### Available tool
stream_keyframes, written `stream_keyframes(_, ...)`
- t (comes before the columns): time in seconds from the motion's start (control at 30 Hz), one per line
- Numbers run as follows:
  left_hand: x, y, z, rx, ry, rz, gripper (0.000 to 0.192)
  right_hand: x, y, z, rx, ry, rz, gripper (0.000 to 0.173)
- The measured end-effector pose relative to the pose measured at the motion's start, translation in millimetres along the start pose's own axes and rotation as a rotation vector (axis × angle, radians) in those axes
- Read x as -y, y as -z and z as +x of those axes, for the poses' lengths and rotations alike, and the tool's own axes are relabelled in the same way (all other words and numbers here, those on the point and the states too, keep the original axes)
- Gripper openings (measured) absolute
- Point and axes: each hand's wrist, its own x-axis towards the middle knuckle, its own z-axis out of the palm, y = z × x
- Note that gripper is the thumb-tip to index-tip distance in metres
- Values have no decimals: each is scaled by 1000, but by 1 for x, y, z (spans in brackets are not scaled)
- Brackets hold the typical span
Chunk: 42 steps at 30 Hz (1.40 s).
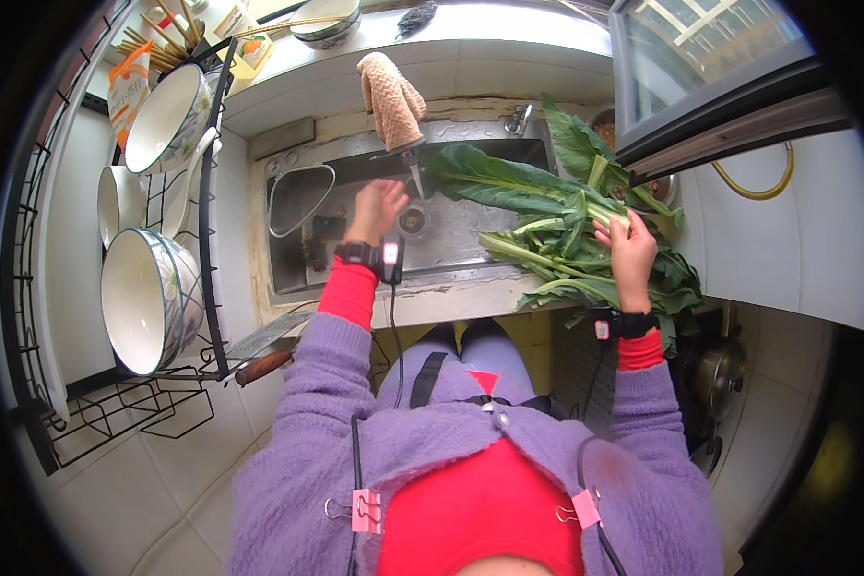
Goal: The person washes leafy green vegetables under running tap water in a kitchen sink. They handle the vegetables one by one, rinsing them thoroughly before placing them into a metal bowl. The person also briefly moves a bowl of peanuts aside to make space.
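Note:
My right hand (pixel 630 252) pinches the pale stalk of a large green leaf (pixel 504 176), whose blade reaches left over the sink (pixel 460 230). Beneath that hand, a heap of leafy green stems (pixel 547 270) lies across the sink's right end and front edge. My left hand (pixel 380 205) is over the sink, just left of the running water (pixel 416 180), with bent fingers and nothing visible in it. A peach-coloured towel (pixel 392 101) covers the faucet above the stream. Below it is the drain (pixel 411 221).
At left, a black wire rack (pixel 212 216) holds white patterned bowls (pixel 140 302). A wooden-handled tool (pixel 263 367) sticks out below it. An open window sash (pixel 719 72) juts in at upper right. A wire loop (pixel 298 201) is in the sink's left part.

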Motion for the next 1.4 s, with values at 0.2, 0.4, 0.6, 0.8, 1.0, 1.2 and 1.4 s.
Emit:
stream_keyframes(0.2,-31,18,101,22,72,-307,40,-6,5,-36,-48,291,-186,31)
stream_keyframes(0.4,-49,5,80,173,-18,-262,42,-14,16,-47,-136,436,-261,28)
stream_keyframes(0.6,-47,-4,35,100,-77,-158,49,-41,56,-12,-175,86,217,39)
stream_keyframes(0.8,-29,1,4,135,-20,48,56,-75,112,37,-218,-80,465,42)
stream_keyframes(1.0,-3,14,-22,113,54,109,49,-90,172,68,-277,-5,547,24)
stream_keyframes(1.2,23,11,-51,86,63,154,47,-113,210,108,-330,11,639,24)
stream_keyframes(1.4,52,-11,-75,122,106,236,45,-166,212,153,-294,17,547,30)
